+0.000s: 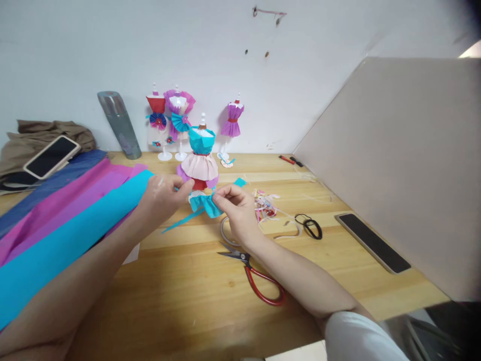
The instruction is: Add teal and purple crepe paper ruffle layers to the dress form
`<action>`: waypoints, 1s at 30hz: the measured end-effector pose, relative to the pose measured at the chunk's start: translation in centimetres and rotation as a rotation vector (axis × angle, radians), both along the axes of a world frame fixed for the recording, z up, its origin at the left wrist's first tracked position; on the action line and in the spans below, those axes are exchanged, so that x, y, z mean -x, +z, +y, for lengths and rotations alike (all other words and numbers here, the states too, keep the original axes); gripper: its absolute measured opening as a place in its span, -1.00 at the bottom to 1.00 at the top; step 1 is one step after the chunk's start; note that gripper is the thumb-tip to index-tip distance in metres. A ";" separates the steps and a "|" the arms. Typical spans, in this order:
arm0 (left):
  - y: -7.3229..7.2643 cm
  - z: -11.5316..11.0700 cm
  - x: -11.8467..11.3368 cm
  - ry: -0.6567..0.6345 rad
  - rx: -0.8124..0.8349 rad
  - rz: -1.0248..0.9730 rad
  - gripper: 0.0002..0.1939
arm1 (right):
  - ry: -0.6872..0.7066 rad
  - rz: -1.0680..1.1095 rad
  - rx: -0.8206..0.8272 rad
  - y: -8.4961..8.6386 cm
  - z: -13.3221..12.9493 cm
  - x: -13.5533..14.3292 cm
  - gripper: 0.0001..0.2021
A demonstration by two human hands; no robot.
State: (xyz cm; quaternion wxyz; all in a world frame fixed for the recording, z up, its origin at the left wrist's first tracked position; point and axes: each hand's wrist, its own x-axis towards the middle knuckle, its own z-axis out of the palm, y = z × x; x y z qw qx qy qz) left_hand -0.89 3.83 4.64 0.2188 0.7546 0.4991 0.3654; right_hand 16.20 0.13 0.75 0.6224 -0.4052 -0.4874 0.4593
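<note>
At far left, brown cloth [48, 130] runs out of view, partly covered by a white-edged phone [51, 157]. Beside it, magenta, purple and turquoise sheets [86, 225] are cut off by the left edge, and the left forearm hides part of the turquoise one. A grey bottle [119, 125] tilts near the wall. The left hand [163, 198] has thumb and fingertips drawn close together; I cannot tell whether anything is between them. Behind the hands stand dress forms in paper outfits, the nearest form [202, 158] overlapping others and its base hard to make out. In front of it is the ruffled turquoise piece [207, 204], pinched between thumb and finger of the right hand [235, 205], which covers its right end. A pale ring [224, 231] is partly hidden behind that hand, and the forearm lies close by red-handled scissors [265, 286]. Further right come tangled scraps [267, 205], a black band [313, 228] and another phone [376, 243]. All this rests on a light wooden tabletop [180, 301] against a white wall [210, 45] with small holes, a pale partition [406, 165] closing the right side.
</note>
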 end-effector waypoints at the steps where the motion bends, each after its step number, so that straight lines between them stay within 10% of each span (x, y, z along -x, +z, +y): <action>1: 0.1 -0.1 -0.1 0.021 -0.088 0.036 -0.67 | 0.009 -0.019 -0.005 0.0 0.0 0.0 -0.82; 13: 0.8 -2.9 -0.4 -0.168 -0.033 0.062 -0.73 | 0.058 -0.483 -0.309 0.3 -1.1 -0.4 -0.87; 30: 1.2 -2.3 -0.9 -0.177 0.560 -0.282 -0.67 | -0.094 -0.748 -0.612 0.8 -2.0 -1.0 -0.90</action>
